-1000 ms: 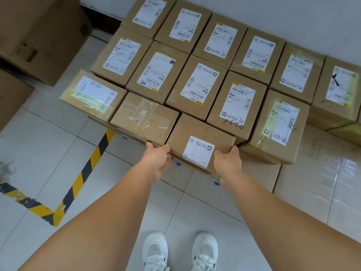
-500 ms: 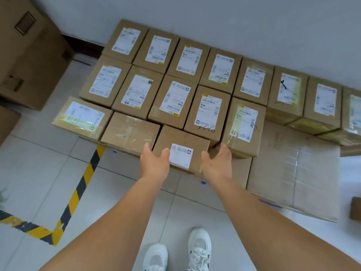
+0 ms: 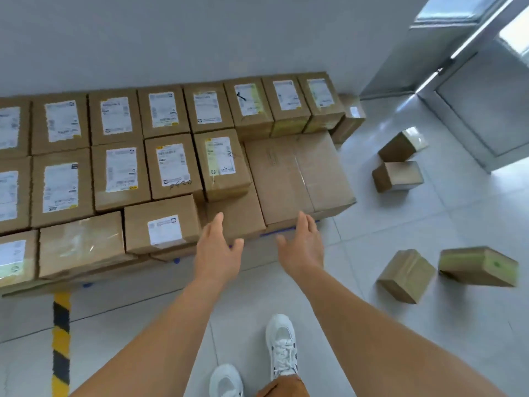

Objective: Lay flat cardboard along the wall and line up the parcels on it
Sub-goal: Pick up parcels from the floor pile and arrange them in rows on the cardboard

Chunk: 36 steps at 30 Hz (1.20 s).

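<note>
Several brown labelled parcels stand in three rows on flat cardboard (image 3: 297, 173) laid along the grey wall. The front row ends with a parcel with a small white label (image 3: 163, 224). To its right the cardboard lies bare. My left hand (image 3: 219, 250) and my right hand (image 3: 302, 247) hover empty, fingers spread, over the cardboard's front edge, just right of that parcel. Neither hand touches a parcel.
Loose parcels lie on the tiled floor at the right: two near the door (image 3: 400, 146) (image 3: 396, 176) and two closer to me (image 3: 406, 275) (image 3: 478, 266). A grey door (image 3: 483, 110) stands at the far right. Yellow-black floor tape (image 3: 60, 339) runs at the lower left. My white shoes (image 3: 282, 345) are below.
Both hands have let go of the small-label parcel and drawn back, open. My view has swung right, bringing the bare cardboard, the loose parcels and the door into sight.
</note>
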Motion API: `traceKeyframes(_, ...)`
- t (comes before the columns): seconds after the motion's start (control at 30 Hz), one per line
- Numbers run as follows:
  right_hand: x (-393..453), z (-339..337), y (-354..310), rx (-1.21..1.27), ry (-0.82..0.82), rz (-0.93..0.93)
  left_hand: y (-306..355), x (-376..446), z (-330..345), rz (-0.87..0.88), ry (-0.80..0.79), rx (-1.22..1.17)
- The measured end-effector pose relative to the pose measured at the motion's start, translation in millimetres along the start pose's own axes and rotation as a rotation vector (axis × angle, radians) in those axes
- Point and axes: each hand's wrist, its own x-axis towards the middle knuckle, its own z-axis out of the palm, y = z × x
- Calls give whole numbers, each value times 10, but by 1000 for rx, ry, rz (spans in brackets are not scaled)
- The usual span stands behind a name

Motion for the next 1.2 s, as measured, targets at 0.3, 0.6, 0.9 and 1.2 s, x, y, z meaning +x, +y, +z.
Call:
traceKeyframes(0.3, -451, -458, 1361, 101, 74, 291, 550, -664, 1081, 170, -270, 137)
traceKeyframes(0.6, -992, -700, 3029, 279, 128, 512, 894, -1622, 2431, 269, -451, 274)
traceKeyframes(0.9, -1430, -715, 5183, 391, 84, 595, 837, -2699, 4208, 233, -477, 381)
traceKeyframes(1.2, -1523, -63, 6720, 498, -37, 746, 298, -3091, 5751, 303, -598, 627)
